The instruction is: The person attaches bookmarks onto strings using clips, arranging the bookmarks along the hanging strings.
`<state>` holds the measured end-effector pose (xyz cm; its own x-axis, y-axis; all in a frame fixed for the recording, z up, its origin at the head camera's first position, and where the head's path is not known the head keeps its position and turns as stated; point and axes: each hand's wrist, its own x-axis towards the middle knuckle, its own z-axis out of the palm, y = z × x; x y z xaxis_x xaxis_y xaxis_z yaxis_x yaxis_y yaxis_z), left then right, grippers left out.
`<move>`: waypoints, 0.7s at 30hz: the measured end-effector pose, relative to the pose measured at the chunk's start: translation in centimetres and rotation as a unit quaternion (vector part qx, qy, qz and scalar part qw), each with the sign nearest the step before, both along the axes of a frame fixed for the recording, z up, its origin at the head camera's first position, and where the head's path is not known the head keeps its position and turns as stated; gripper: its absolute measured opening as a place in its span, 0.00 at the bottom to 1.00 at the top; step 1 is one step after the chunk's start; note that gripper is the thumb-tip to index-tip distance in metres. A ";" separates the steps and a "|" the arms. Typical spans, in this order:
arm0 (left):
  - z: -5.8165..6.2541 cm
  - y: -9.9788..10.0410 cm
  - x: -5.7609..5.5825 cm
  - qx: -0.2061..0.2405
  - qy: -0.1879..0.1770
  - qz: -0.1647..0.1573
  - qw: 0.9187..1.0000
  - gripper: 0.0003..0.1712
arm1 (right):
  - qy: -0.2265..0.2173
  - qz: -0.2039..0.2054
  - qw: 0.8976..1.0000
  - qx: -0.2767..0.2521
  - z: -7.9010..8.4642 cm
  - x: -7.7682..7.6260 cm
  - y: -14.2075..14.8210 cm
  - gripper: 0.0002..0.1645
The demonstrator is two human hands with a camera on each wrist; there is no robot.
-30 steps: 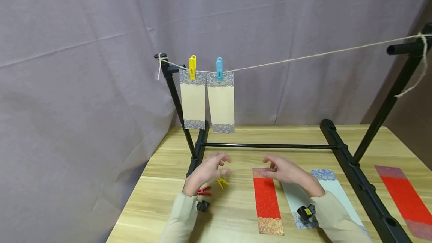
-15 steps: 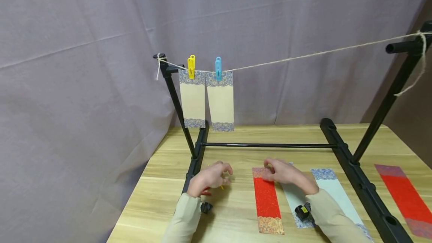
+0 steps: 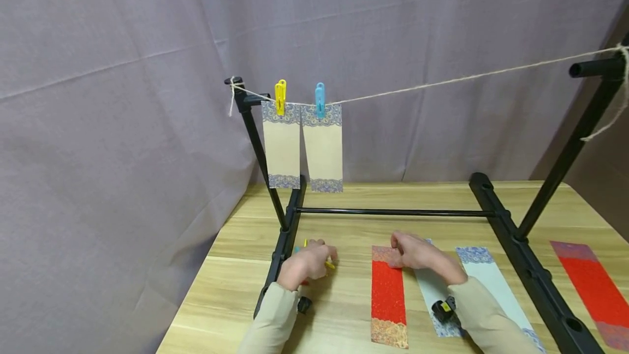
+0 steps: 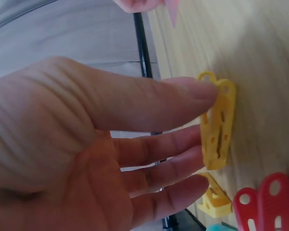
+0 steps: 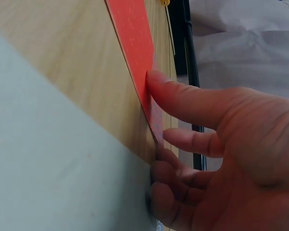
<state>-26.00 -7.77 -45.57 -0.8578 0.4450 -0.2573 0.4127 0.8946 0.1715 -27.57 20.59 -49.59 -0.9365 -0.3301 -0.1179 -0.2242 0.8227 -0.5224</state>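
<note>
My left hand [image 3: 306, 264] pinches a yellow clothespin [image 4: 219, 127] by its handle end, just above the wooden table; the thumb shows on it and the index finger is mostly hidden behind. Beneath lie another yellow clothespin [image 4: 216, 202], a red clothespin [image 4: 272, 204] and a sliver of a blue one [image 4: 221, 226]. At the far end of a red card [image 3: 388, 294] with patterned ends, my right hand [image 3: 420, 253] pinches the edge, thumb on its face in the right wrist view. Yellow [image 3: 280, 97] and blue [image 3: 320, 101] clothespins hold two cream cards [image 3: 282, 149] on the string.
The string [image 3: 442, 84] spans a black frame [image 3: 393, 212] with slanted posts. Two pale blue cards [image 3: 496, 280] lie right of the red card, one partly under my right forearm. Another red card [image 3: 592, 288] lies beyond the frame's right foot. Grey cloth [image 3: 393, 26] hangs behind.
My left hand has lowered to the clothespins and picked up a yellow one. My right hand has closed on the red card's far end, and the card has turned slightly.
</note>
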 end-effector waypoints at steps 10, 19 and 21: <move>-0.4 -0.2 0.1 -0.043 0.005 0.004 0.999 0.24 | 0.025 -0.011 0.999 -0.022 0.1 0.1 0.2 0.25; -0.3 0.0 0.2 -0.054 0.008 -0.003 0.998 0.23 | 0.023 -0.007 0.995 -0.101 0.4 0.1 0.7 0.21; -0.2 0.0 0.2 -0.054 0.008 0.001 0.998 0.23 | 0.032 0.001 0.992 -0.123 0.7 0.1 0.8 0.20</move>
<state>-25.80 -7.74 -45.80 -0.8631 0.4128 -0.2909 0.4120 0.9087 0.0669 -27.47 21.39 -48.93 -0.9391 -0.3426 0.0264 -0.2646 0.6720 -0.6916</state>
